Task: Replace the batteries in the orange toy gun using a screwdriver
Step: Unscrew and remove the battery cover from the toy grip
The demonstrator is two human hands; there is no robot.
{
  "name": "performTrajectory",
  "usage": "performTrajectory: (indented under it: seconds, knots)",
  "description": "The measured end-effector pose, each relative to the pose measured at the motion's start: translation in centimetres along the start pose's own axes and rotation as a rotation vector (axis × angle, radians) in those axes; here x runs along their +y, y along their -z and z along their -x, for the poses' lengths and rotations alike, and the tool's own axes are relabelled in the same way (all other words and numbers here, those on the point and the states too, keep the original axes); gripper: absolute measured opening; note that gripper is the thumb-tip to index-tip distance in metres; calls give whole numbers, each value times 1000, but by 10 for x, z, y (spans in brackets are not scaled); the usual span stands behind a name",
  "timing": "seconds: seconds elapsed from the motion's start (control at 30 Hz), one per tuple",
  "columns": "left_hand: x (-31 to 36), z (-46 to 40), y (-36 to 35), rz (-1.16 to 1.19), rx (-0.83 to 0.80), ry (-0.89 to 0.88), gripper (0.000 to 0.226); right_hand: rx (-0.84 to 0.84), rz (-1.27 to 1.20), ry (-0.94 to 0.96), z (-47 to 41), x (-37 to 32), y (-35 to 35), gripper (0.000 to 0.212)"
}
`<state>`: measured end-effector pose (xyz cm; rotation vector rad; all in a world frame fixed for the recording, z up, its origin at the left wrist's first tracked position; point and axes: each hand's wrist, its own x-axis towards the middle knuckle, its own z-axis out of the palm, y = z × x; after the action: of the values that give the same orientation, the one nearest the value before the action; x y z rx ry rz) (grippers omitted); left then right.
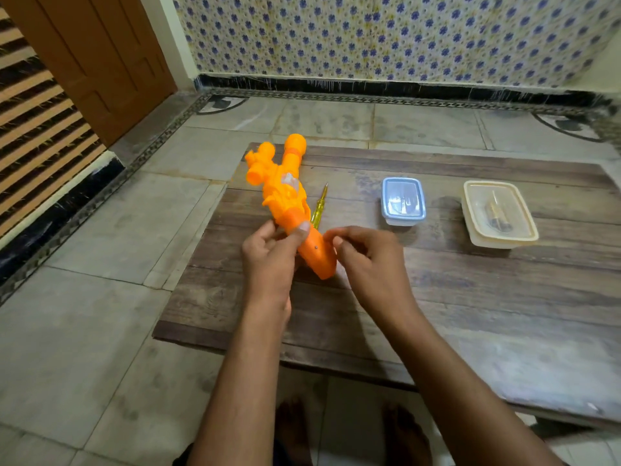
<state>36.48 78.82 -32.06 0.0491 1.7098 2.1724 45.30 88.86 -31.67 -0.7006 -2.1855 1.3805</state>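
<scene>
Orange toy gun (pixel 285 196) lying half lifted on the wooden surface (pixel 437 297), grip gripped by left hand (pixel 268 253), right hand (pixel 366 253) fingers curled, pinching near its screw, contents unclear; probably light, stiff, slippery plastic, best held by the grip.

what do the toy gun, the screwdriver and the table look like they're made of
Toy gun: likely plastic, a bright glossy orange molded shell. Screwdriver: see-through yellow handle, probably plastic. Table: wood or wood-look board, with matte, worn grain lines.
</scene>
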Motion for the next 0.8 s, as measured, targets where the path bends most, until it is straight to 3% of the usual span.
performTrajectory:
  seconds: [0.17,0.3,0.37,0.5,0.63,0.73,0.8]
  knots:
    - [-3,6,-19,-217,51,-228,33,15,-814,-465,10,-12,-1,36]
    - [-8,2,-31,-414,40,-329,57,8,-1203,-688,3,-16,5,27]
    - [-10,5,-37,-514,21,-392,57,-10,-1321,-751,0,-13,10,27]
    - [-16,8,-43,-659,7,-544,53,-47,-1427,-828,1,-7,15,31]
    - [-16,8,-44,-587,35,-526,47,-67,-1447,-814,0,-2,16,40]
    - [-15,7,-44,-451,55,-437,43,-50,-1291,-717,-1,4,13,46]
    - [-13,6,-44,-336,96,-391,39,-13,-1075,-636,-3,5,14,37]
